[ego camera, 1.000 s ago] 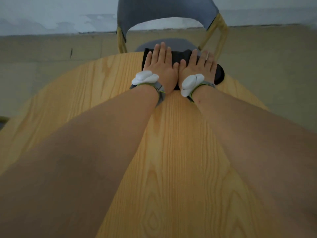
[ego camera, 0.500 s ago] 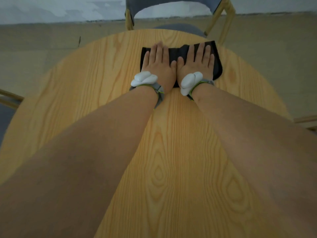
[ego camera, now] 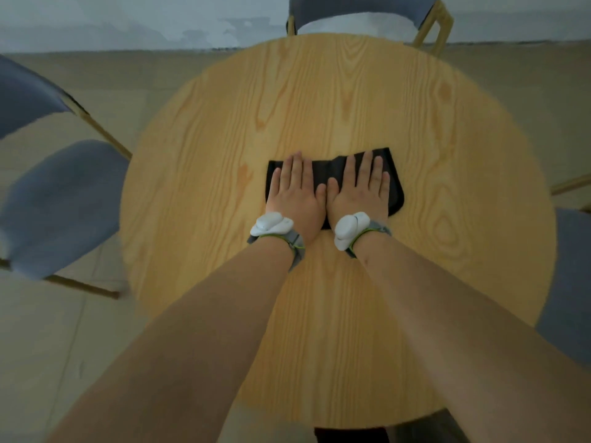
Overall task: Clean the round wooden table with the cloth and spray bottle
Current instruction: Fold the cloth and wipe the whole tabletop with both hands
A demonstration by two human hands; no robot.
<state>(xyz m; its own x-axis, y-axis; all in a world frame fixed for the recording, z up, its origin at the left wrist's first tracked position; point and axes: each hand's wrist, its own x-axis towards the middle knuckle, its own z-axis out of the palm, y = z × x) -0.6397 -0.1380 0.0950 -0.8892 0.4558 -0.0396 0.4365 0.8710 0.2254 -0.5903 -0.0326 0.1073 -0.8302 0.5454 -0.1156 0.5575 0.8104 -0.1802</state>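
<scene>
On the round wooden table [ego camera: 335, 91], near its middle, lies a folded black cloth [ego camera: 332, 170]. My left hand [ego camera: 295, 193] presses flat on the cloth's left half and my right hand [ego camera: 359, 190] on its right half. The thumbs touch and the fingers point away from me. Each wrist carries a white device on a grey strap. The cloth's right edge shows past my right hand. No spray bottle is in view.
Blue chairs with wooden frames stand around the table: one on the left [ego camera: 60, 199], one at the far side [ego camera: 361, 8], one at the right edge [ego camera: 572, 282]. The floor is beige tile, with a pale wall behind.
Both hands have slid the cloth from the table's far edge back towards me to near the middle. The view has pulled back, so more of the table and chairs shows.
</scene>
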